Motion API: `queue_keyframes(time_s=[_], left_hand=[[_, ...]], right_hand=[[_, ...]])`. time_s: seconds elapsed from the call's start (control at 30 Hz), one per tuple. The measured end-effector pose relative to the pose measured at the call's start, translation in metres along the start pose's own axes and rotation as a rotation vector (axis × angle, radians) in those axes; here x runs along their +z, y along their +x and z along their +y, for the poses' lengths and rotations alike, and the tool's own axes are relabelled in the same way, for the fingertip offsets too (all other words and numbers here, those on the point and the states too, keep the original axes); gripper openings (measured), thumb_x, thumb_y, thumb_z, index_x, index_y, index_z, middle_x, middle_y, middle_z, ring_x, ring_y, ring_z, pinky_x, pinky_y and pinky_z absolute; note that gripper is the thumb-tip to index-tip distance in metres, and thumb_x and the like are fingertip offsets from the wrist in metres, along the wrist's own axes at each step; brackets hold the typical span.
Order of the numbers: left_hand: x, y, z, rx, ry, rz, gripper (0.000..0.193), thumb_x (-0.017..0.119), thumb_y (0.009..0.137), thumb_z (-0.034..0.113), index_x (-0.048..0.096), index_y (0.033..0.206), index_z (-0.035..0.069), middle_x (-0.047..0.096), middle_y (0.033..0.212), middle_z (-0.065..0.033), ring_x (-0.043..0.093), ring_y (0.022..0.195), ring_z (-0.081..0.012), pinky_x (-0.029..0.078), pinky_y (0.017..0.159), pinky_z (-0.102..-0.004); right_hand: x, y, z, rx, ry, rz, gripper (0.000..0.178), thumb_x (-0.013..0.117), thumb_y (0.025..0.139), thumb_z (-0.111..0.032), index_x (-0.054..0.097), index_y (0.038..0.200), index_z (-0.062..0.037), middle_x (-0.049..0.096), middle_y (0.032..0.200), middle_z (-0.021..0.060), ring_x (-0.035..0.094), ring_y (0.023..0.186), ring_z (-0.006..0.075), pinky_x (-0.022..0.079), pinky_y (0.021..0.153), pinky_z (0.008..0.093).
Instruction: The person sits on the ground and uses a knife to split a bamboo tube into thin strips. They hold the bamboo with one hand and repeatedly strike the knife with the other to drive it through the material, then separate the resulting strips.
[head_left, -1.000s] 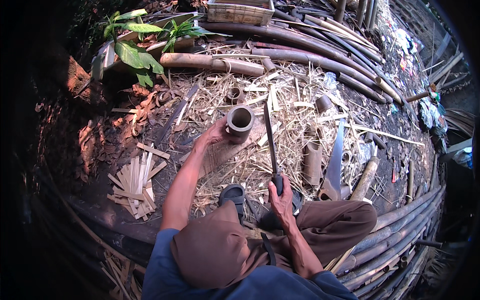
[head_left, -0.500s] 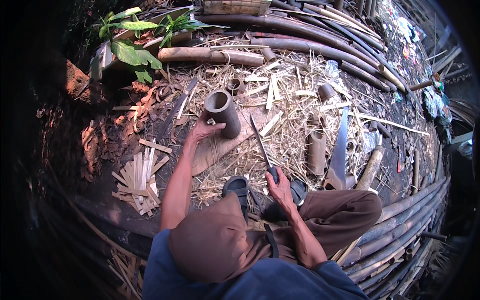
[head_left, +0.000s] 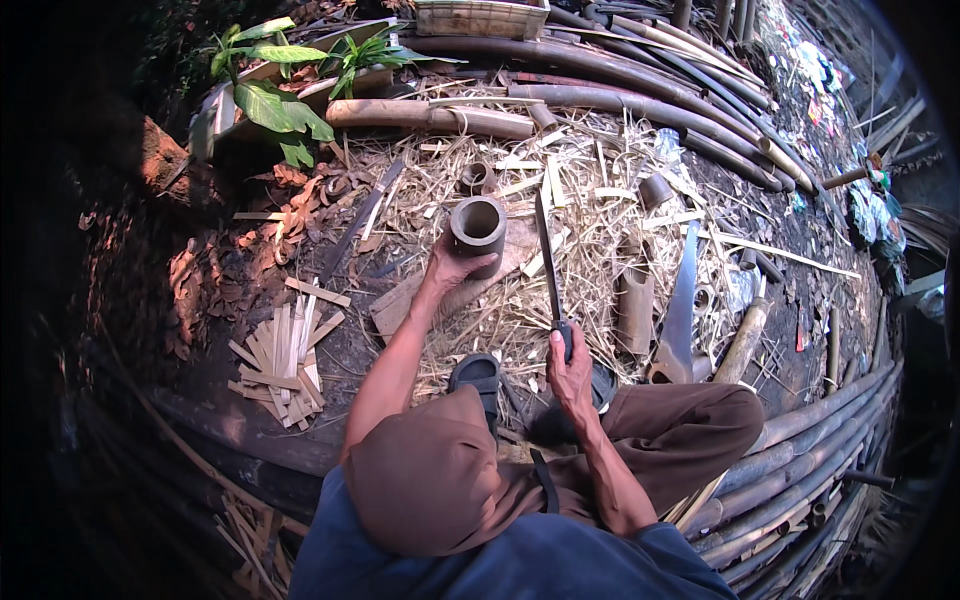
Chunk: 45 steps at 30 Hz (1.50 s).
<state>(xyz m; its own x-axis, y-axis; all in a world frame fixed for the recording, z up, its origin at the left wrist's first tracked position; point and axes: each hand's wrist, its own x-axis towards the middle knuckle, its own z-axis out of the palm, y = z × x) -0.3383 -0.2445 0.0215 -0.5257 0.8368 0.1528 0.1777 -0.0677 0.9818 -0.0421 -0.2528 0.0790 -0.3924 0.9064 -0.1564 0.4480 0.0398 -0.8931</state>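
My left hand (head_left: 455, 268) is wrapped around a short, thick bamboo section (head_left: 487, 250), its hollow open end facing up. A wooden board (head_left: 400, 305) lies beneath it. To the right, my right hand (head_left: 570, 375) grips the dark handle of a long-bladed knife (head_left: 547, 250). The blade points up and away from me, apart from the bamboo. A smaller bamboo ring (head_left: 478, 179) lies on the shavings just beyond the held piece.
Split bamboo strips (head_left: 285, 365) are piled at the left. A handsaw (head_left: 677, 310) and a bamboo offcut (head_left: 635, 310) lie at the right. Long bamboo poles (head_left: 600, 60) and a crate (head_left: 480, 18) stand at the back, near a leafy plant (head_left: 270, 105). Sandals (head_left: 475, 372) are on my feet.
My left hand has moved right with the bamboo section, which now stands more upright to my view. The knife has swung from leaning left to nearly straight ahead, still in my right hand.
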Motion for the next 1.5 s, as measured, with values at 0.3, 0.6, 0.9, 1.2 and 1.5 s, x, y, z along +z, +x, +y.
queue_keyframes(time_s=[0.3,0.6,0.9,1.2,1.5], left_hand=[[-0.001,-0.016,-0.008,0.121,0.049,0.002,0.107,0.090,0.061,0.023,0.030,0.148,0.006,0.051,0.136,-0.0139,0.050,0.125,-0.0238,0.042,0.105,-0.0360],[-0.016,-0.077,-0.024,-0.195,0.117,0.210,0.077,0.069,0.081,0.018,0.031,0.146,0.003,0.056,0.128,-0.0243,0.061,0.108,-0.0309,0.051,0.092,-0.0400],[-0.042,-0.131,-0.020,-0.289,0.130,0.524,0.047,0.062,0.092,0.021,0.047,0.133,0.004,0.068,0.104,-0.0147,0.066,0.091,-0.0220,0.054,0.082,-0.0361],[-0.036,-0.061,-0.012,-0.271,0.236,0.531,0.092,0.072,0.084,0.036,0.020,0.146,-0.009,0.048,0.127,-0.0294,0.051,0.114,-0.0392,0.042,0.099,-0.0452],[-0.013,-0.070,-0.068,-0.270,0.445,0.212,0.044,0.066,0.084,0.022,0.057,0.120,-0.002,0.060,0.115,-0.0244,0.059,0.106,-0.0356,0.047,0.095,-0.0426]], right_hand=[[0.024,0.000,-0.081,-0.291,0.061,-0.089,0.032,0.050,0.102,-0.030,0.053,0.118,-0.0026,0.055,0.071,0.0079,0.051,0.061,0.0165,0.043,0.058,0.0324],[0.006,0.017,-0.158,-0.501,0.192,-0.077,0.032,0.050,0.103,-0.036,0.052,0.115,-0.0069,0.046,0.066,-0.0028,0.043,0.055,0.0057,0.034,0.047,0.0225],[-0.025,0.039,-0.230,-1.070,0.577,-0.123,0.055,0.042,0.097,-0.056,0.053,0.093,-0.0024,0.050,0.072,0.0093,0.044,0.061,0.0213,0.036,0.055,0.0341],[0.061,0.015,0.016,-0.014,-0.196,-0.222,0.045,0.053,0.097,-0.042,0.059,0.106,0.0021,0.060,0.079,0.0178,0.058,0.073,0.0285,0.045,0.067,0.0402],[0.028,-0.021,0.074,0.204,-0.123,-0.188,0.044,0.054,0.096,-0.044,0.057,0.101,-0.0008,0.056,0.067,0.0100,0.054,0.058,0.0200,0.043,0.054,0.0365]])
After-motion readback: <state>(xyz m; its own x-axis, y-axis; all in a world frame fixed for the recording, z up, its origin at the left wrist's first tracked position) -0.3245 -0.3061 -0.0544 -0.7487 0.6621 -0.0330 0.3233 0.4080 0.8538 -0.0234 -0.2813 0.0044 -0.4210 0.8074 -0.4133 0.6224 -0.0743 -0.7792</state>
